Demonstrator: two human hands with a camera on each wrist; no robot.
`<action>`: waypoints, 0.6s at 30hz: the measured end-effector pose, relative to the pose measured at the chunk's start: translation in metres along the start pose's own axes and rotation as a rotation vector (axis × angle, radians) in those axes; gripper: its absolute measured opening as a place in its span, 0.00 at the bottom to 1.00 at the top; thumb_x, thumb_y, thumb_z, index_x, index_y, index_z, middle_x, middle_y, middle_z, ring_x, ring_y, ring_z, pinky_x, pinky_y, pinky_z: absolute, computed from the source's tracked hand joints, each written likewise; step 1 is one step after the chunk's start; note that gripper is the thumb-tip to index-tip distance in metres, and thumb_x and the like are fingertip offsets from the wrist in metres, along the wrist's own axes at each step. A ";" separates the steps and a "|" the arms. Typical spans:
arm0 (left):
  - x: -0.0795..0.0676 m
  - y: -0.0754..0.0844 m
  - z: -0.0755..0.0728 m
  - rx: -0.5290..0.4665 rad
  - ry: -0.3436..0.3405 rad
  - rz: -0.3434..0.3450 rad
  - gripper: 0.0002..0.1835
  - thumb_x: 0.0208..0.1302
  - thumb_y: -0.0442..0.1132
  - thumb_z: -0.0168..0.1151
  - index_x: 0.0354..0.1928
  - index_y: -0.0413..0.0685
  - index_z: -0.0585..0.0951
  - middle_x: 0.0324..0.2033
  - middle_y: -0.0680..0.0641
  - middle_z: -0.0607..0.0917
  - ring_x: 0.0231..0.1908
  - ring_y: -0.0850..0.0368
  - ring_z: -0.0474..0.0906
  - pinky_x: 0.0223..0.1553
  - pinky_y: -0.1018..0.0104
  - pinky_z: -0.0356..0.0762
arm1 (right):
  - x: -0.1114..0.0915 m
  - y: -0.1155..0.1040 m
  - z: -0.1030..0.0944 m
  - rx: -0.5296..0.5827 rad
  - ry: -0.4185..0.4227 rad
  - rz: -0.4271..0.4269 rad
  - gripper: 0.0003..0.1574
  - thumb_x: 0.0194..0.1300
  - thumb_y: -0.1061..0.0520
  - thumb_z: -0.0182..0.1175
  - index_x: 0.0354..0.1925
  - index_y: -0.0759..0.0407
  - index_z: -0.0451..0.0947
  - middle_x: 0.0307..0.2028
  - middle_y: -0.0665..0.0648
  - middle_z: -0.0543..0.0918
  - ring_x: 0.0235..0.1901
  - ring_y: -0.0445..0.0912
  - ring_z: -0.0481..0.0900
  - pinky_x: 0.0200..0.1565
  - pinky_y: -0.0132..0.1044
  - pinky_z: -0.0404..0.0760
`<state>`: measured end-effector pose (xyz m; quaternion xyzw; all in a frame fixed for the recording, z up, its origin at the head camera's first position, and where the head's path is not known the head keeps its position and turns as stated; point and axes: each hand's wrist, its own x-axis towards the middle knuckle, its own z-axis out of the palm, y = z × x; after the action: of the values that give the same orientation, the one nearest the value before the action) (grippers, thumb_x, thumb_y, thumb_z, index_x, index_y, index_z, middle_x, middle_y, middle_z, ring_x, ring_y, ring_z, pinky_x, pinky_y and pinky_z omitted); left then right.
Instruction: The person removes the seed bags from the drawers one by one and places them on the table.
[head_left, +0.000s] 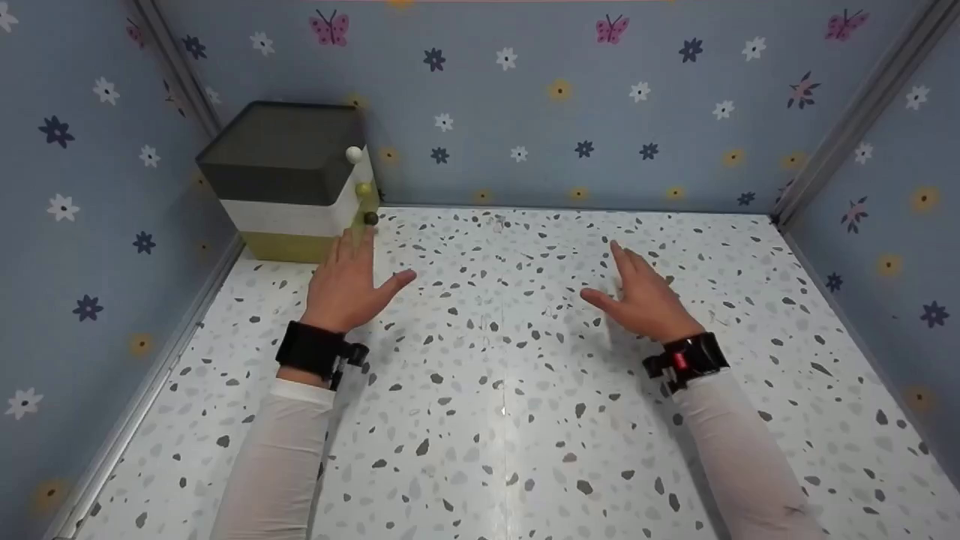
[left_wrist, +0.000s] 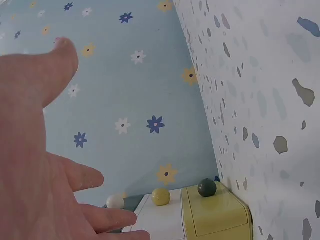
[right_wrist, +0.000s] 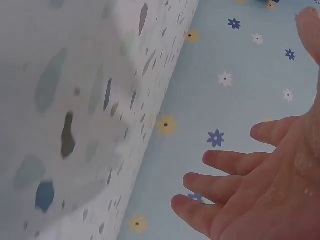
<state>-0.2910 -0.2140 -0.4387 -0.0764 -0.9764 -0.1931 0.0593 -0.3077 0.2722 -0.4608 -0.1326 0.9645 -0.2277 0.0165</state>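
Note:
A small drawer box [head_left: 285,180] stands in the back left corner, with a dark grey top, a white middle layer and an olive-yellow bottom layer. Round knobs in white, yellow and dark green [left_wrist: 207,188] line its right side. My left hand [head_left: 343,289] is just in front of the box, fingers straight and thumb spread; whether the fingertips touch it I cannot tell. Over the right half of the table my right hand [head_left: 643,296] is held with fingers extended, holding nothing. Its spread fingers [right_wrist: 225,187] show in the right wrist view.
The white speckled tabletop [head_left: 502,450] is bounded by blue flowered panels at the left, the back [head_left: 525,97] and the right. Metal strips [head_left: 862,105] run up the corners. Each wrist wears a black strap [head_left: 307,349] with a small camera.

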 end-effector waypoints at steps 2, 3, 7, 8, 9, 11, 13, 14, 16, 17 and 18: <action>-0.001 -0.003 -0.003 -0.030 0.031 -0.013 0.61 0.78 0.80 0.48 0.89 0.37 0.51 0.85 0.24 0.52 0.84 0.25 0.49 0.81 0.29 0.53 | 0.011 -0.010 0.004 0.038 -0.019 -0.002 0.76 0.73 0.12 0.53 0.92 0.52 0.35 0.88 0.72 0.49 0.85 0.69 0.53 0.81 0.70 0.56; -0.001 -0.004 -0.005 -0.039 0.051 -0.018 0.60 0.79 0.79 0.47 0.89 0.35 0.53 0.85 0.24 0.55 0.84 0.25 0.52 0.81 0.29 0.55 | 0.017 -0.015 0.006 0.046 -0.032 -0.009 0.76 0.72 0.12 0.53 0.92 0.52 0.35 0.88 0.71 0.49 0.85 0.68 0.53 0.81 0.70 0.57; 0.000 -0.012 -0.014 -0.073 0.183 -0.059 0.54 0.82 0.76 0.45 0.85 0.34 0.63 0.80 0.27 0.68 0.78 0.28 0.67 0.74 0.29 0.68 | 0.040 -0.039 0.015 0.082 -0.061 -0.038 0.77 0.70 0.10 0.53 0.93 0.50 0.37 0.88 0.69 0.51 0.85 0.66 0.54 0.82 0.67 0.57; 0.001 -0.014 -0.017 -0.084 0.228 -0.076 0.53 0.82 0.75 0.46 0.84 0.34 0.66 0.78 0.28 0.72 0.75 0.28 0.71 0.71 0.29 0.71 | 0.045 -0.045 0.018 0.096 -0.067 -0.045 0.77 0.70 0.10 0.53 0.93 0.50 0.37 0.88 0.68 0.51 0.85 0.65 0.55 0.82 0.67 0.57; 0.002 -0.016 -0.020 -0.097 0.273 -0.097 0.51 0.83 0.75 0.46 0.82 0.34 0.68 0.76 0.29 0.75 0.73 0.29 0.74 0.68 0.29 0.74 | 0.050 -0.051 0.021 0.110 -0.073 -0.051 0.77 0.70 0.09 0.52 0.93 0.50 0.38 0.88 0.67 0.52 0.85 0.64 0.55 0.82 0.66 0.58; 0.004 -0.021 -0.026 -0.138 0.349 -0.152 0.49 0.83 0.73 0.47 0.80 0.34 0.71 0.73 0.30 0.78 0.68 0.29 0.78 0.62 0.28 0.78 | 0.059 -0.063 0.028 0.143 -0.088 -0.055 0.76 0.69 0.09 0.52 0.93 0.48 0.38 0.89 0.65 0.51 0.85 0.63 0.56 0.82 0.65 0.58; 0.006 -0.027 -0.033 -0.190 0.394 -0.227 0.50 0.83 0.74 0.46 0.80 0.33 0.69 0.71 0.30 0.79 0.66 0.29 0.79 0.59 0.28 0.78 | 0.066 -0.076 0.035 0.166 -0.103 -0.063 0.76 0.69 0.08 0.51 0.93 0.48 0.38 0.89 0.64 0.50 0.86 0.62 0.55 0.82 0.64 0.58; 0.007 -0.030 -0.037 -0.218 0.408 -0.268 0.51 0.82 0.75 0.46 0.81 0.33 0.67 0.71 0.29 0.79 0.66 0.29 0.80 0.59 0.28 0.78 | 0.070 -0.083 0.039 0.174 -0.109 -0.069 0.76 0.69 0.08 0.51 0.93 0.48 0.38 0.89 0.64 0.50 0.86 0.62 0.56 0.82 0.64 0.58; 0.010 -0.038 -0.045 -0.285 0.415 -0.356 0.55 0.80 0.77 0.45 0.83 0.33 0.62 0.73 0.29 0.75 0.68 0.29 0.77 0.62 0.28 0.76 | 0.076 -0.099 0.046 0.189 -0.120 -0.081 0.76 0.69 0.09 0.51 0.93 0.49 0.38 0.89 0.64 0.51 0.85 0.62 0.57 0.82 0.62 0.59; 0.011 -0.042 -0.049 -0.320 0.413 -0.393 0.56 0.79 0.78 0.44 0.84 0.33 0.60 0.75 0.28 0.73 0.70 0.29 0.76 0.65 0.29 0.75 | 0.079 -0.106 0.050 0.197 -0.128 -0.088 0.76 0.70 0.09 0.52 0.93 0.49 0.39 0.89 0.65 0.51 0.85 0.62 0.57 0.82 0.62 0.59; 0.013 -0.046 -0.052 -0.353 0.407 -0.428 0.58 0.79 0.79 0.44 0.86 0.33 0.56 0.77 0.28 0.70 0.72 0.29 0.73 0.68 0.30 0.72 | 0.082 -0.113 0.054 0.205 -0.133 -0.093 0.76 0.70 0.09 0.52 0.93 0.50 0.39 0.89 0.65 0.52 0.85 0.62 0.58 0.82 0.61 0.60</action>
<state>-0.3068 -0.2750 -0.4060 0.1614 -0.8899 -0.3786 0.1968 -0.3539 0.1298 -0.4566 -0.1895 0.9258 -0.3162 0.0834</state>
